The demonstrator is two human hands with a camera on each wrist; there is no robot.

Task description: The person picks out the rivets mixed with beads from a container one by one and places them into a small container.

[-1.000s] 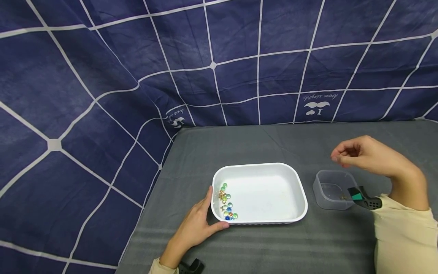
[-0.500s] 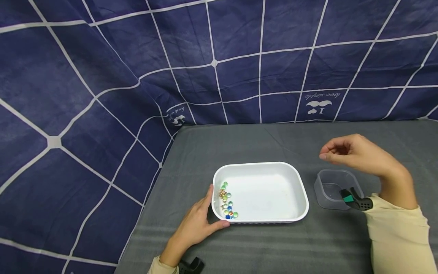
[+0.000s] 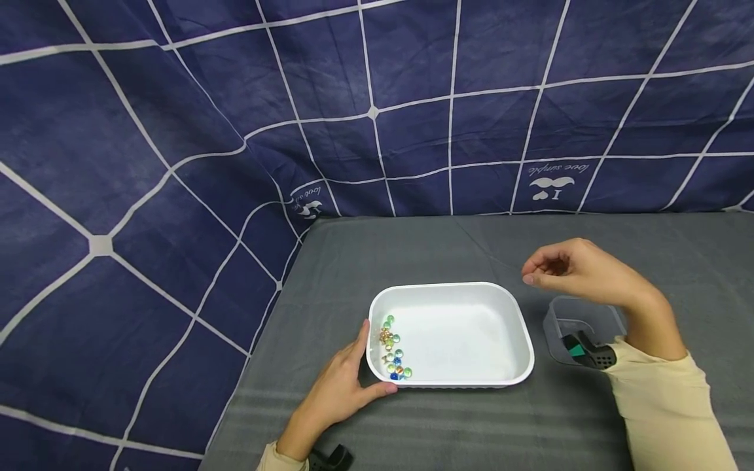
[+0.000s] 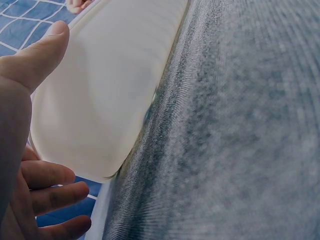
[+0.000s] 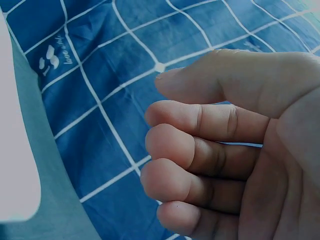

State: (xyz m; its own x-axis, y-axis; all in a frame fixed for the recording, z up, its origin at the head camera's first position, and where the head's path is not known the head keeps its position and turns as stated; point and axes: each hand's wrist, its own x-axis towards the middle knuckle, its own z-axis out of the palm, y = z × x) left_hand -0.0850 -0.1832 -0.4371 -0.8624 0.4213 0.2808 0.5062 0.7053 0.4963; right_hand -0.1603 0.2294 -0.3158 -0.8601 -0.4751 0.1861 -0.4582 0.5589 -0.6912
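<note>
A white plastic tray (image 3: 453, 384) lies on the grey cloth, with several glass marbles (image 3: 397, 354) in green, blue and amber bunched along its left side. My left hand (image 3: 337, 384) rests at the tray's front-left corner, thumb on the front side and index finger along the left side. In the left wrist view the fingers lie loosely against the tray wall (image 4: 95, 105). My right hand (image 3: 583, 269) hovers beyond the tray's back-right corner, fingers loosely curled; in the right wrist view the palm and fingers (image 5: 170, 142) hold nothing visible.
A clear plastic box (image 3: 551, 332) stands right of the tray, partly covered by the right forearm and its black wrist strap (image 3: 597, 355). A blue curtain (image 3: 412, 150) with white lines hangs behind and at the left of the grey-covered table (image 3: 377, 255).
My right hand has moved left from above the clear box toward the tray's back-right corner. The left hand stays at the tray, and the marbles lie as before.
</note>
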